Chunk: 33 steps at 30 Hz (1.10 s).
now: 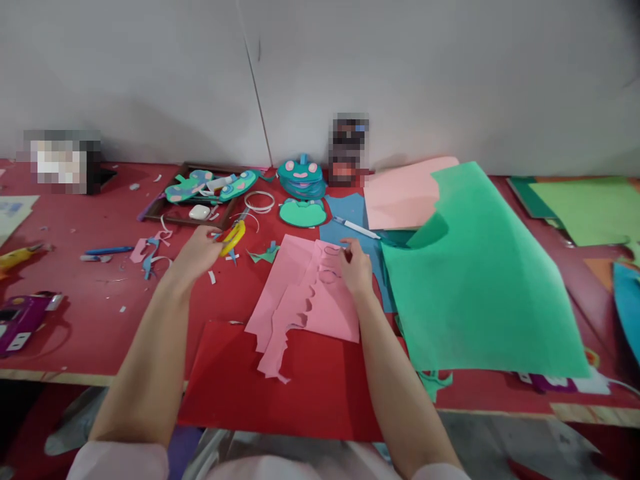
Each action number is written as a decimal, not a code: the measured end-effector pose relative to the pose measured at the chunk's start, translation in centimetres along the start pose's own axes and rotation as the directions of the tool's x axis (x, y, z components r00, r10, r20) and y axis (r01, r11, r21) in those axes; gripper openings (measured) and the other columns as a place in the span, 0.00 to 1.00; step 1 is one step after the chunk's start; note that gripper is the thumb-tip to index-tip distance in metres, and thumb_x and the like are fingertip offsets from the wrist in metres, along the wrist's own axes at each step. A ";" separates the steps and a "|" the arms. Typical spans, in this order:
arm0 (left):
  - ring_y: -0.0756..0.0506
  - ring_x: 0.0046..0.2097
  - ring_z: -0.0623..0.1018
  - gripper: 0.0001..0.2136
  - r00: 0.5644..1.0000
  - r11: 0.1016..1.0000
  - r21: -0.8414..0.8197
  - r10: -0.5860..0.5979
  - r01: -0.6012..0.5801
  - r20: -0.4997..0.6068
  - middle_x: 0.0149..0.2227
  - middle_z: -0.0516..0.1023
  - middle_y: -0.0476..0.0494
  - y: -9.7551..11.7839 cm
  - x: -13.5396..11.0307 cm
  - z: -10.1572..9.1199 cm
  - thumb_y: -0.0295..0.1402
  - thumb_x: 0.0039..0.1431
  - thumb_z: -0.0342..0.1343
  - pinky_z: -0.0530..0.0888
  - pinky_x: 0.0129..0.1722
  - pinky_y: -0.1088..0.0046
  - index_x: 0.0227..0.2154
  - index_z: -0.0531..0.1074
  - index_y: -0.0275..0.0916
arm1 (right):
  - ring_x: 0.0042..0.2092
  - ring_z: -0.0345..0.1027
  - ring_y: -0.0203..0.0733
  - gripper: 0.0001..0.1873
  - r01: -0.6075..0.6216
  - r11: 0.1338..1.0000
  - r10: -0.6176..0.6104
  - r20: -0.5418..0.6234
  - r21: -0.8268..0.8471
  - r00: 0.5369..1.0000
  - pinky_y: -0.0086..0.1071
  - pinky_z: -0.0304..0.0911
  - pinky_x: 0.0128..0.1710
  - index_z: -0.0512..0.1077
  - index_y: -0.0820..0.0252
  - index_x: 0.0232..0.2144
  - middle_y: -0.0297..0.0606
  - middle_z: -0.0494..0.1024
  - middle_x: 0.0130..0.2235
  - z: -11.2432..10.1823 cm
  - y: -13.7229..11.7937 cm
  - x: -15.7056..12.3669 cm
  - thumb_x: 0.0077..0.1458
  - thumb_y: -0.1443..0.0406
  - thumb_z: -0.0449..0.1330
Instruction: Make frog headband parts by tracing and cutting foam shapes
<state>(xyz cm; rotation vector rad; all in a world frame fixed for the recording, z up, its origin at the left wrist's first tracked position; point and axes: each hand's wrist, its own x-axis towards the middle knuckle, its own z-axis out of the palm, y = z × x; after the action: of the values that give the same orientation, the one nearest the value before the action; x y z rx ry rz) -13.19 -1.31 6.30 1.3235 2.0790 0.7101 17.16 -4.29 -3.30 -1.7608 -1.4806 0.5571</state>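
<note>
My left hand [200,252] has its fingers closed at the yellow handles of a pair of scissors [233,238], whose blades point away from me. My right hand [357,268] is over the right side of a pink sheet [334,313], fingers bent and a little apart, with nothing visible in them. Oval outlines are drawn on that sheet near my fingertips. A ragged, scalloped pink strip [289,319] lies across its left part. Under the pink pieces are a blue sheet [345,217] and, closer to me, a red sheet [280,393].
A large green sheet [485,287] curls up at the right, beside a pale pink sheet [400,193]. Teal frog-face pouches [301,177] stand behind, near a dark tray [187,217]. A white pen [356,227] lies centrally. Glue guns [25,323] and scraps are left.
</note>
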 end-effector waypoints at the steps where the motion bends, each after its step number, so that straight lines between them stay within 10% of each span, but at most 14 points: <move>1: 0.52 0.22 0.65 0.16 1.000 1.000 -0.012 -0.020 0.020 0.004 0.18 0.66 0.56 0.5 -0.2 -0.3 0.21 0.47 0.54 0.58 0.25 0.79 0.41 0.71 0.35 | 0.31 0.68 0.42 0.16 -0.007 1.000 0.007 0.009 -0.006 1.000 0.33 0.57 0.34 0.70 0.59 0.44 0.38 0.76 0.30 0.0 0.0 0.0 0.55 0.63 0.50; 9: 0.55 0.23 0.68 0.10 0.992 0.741 -0.671 -0.109 0.037 -0.066 0.22 0.71 0.52 2.3 -0.1 -1.7 0.21 0.41 0.54 0.63 0.21 0.81 0.30 0.73 0.32 | 0.35 0.70 0.44 0.15 -0.010 0.999 0.011 0.031 -0.041 0.999 0.33 0.58 0.37 0.71 0.58 0.43 0.39 0.78 0.32 0.1 0.0 -0.1 0.57 0.63 0.49; 17: 0.57 0.24 0.65 0.11 0.920 0.720 -0.640 -0.008 -0.267 -0.392 0.25 0.69 0.56 2.5 -1.6 0.6 0.19 0.44 0.51 0.64 0.24 0.81 0.31 0.67 0.37 | 0.34 0.70 0.44 0.16 0.011 0.999 -0.010 0.041 -0.035 0.999 0.34 0.58 0.36 0.71 0.60 0.44 0.40 0.78 0.32 0.0 -0.1 0.0 0.57 0.62 0.49; 26: 0.52 0.27 0.68 0.22 0.951 0.596 -0.757 0.289 -0.269 -0.111 0.30 0.67 0.52 5.0 -6.0 11.5 0.28 0.53 0.52 0.68 0.27 0.75 0.51 0.60 0.50 | 0.29 0.68 0.39 0.16 0.002 0.988 -0.005 0.022 0.152 1.000 0.32 0.61 0.33 0.72 0.61 0.39 0.37 0.76 0.28 -0.6 -0.5 -0.3 0.57 0.57 0.52; 33: 0.52 0.28 0.66 0.27 0.824 0.666 -0.701 0.529 -0.254 0.204 0.29 0.62 0.53 2.4 -7.6 16.9 0.34 0.58 0.52 0.65 0.27 0.76 0.59 0.51 0.46 | 0.34 0.71 0.39 0.14 -0.089 0.789 -0.031 0.185 0.607 0.982 0.33 0.67 0.37 0.72 0.57 0.36 0.35 0.76 0.32 -0.9 -1.8 -0.3 0.53 0.54 0.58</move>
<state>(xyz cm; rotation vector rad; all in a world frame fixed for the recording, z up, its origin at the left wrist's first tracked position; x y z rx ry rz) 2.87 -5.16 -2.49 1.3576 1.0439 1.1214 16.59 -4.73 -1.35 -1.2328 -1.1958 1.1091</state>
